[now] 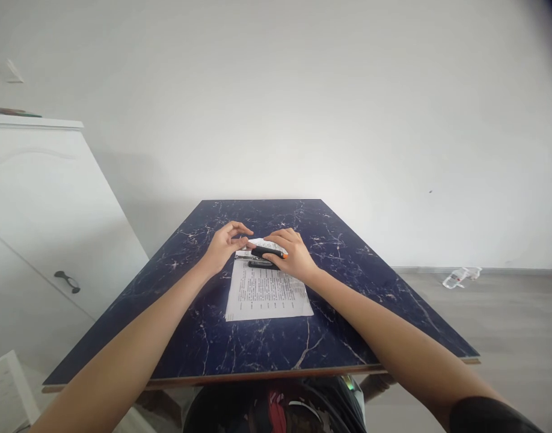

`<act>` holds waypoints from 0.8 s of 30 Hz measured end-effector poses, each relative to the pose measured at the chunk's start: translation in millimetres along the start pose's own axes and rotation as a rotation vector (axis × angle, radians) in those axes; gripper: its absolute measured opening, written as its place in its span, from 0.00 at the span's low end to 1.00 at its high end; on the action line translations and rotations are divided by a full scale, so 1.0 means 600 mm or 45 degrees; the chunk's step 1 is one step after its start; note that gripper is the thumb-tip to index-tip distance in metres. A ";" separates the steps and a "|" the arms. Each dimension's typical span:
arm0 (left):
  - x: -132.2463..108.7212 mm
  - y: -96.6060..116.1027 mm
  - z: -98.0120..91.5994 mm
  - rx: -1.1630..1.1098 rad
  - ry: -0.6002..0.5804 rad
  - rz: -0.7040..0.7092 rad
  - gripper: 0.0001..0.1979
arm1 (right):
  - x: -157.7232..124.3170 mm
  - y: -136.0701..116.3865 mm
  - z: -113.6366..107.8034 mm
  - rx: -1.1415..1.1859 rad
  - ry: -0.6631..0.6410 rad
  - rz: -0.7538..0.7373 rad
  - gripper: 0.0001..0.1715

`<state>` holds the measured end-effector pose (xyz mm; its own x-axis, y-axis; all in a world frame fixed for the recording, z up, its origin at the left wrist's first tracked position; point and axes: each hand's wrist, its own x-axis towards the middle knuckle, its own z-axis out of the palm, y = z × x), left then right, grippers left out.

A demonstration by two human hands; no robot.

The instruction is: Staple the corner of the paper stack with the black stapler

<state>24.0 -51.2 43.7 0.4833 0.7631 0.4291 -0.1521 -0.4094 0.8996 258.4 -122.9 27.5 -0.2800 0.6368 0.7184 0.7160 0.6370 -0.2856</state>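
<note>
A black stapler [267, 252] with an orange end lies across printed sheets of paper [269, 294]. Its top arm is lifted away from the base, and a metal strip shows at the left. My right hand [294, 251] is wrapped round the stapler's right end, thumb along the near side. At the stapler's left tip is my left hand [226, 245], its thumb and a finger close together in a pinch. Whatever sits between those fingertips is too small to make out. The other left fingers curve above the thumb.
The papers rest on a dark blue marble-patterned table [258, 349] in front of a white wall [303, 108]. To the left stands a white cabinet [36, 198] with a dark handle [67, 281]. A clear plastic item [460, 276] lies on the floor at right.
</note>
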 end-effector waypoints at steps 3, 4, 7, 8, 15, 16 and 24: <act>-0.009 0.003 0.025 0.022 -0.147 0.070 0.19 | 0.000 -0.026 0.000 -0.023 0.003 -0.220 0.22; -0.011 0.001 0.031 0.038 -0.184 0.091 0.19 | -0.001 -0.034 0.003 -0.025 -0.003 -0.267 0.21; -0.015 -0.007 0.043 0.070 -0.245 0.120 0.20 | -0.003 -0.049 0.011 -0.064 0.003 -0.344 0.15; -0.015 -0.009 0.045 0.067 -0.256 0.115 0.20 | -0.003 -0.050 0.013 -0.079 0.004 -0.354 0.14; -0.015 -0.009 0.037 -0.037 -0.327 0.136 0.22 | 0.002 -0.043 0.001 -0.097 -0.015 -0.413 0.20; -0.015 -0.009 0.036 -0.063 -0.349 0.131 0.23 | 0.002 -0.043 -0.001 -0.097 -0.006 -0.426 0.19; -0.016 0.005 0.039 -0.180 -0.442 0.169 0.22 | 0.002 -0.042 -0.011 -0.121 0.045 -0.431 0.17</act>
<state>39.1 -71.5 40.1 0.7102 0.4839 0.5113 -0.3383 -0.4022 0.8507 244.0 -140.7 39.7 -0.4906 0.3796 0.7843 0.6429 0.7653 0.0318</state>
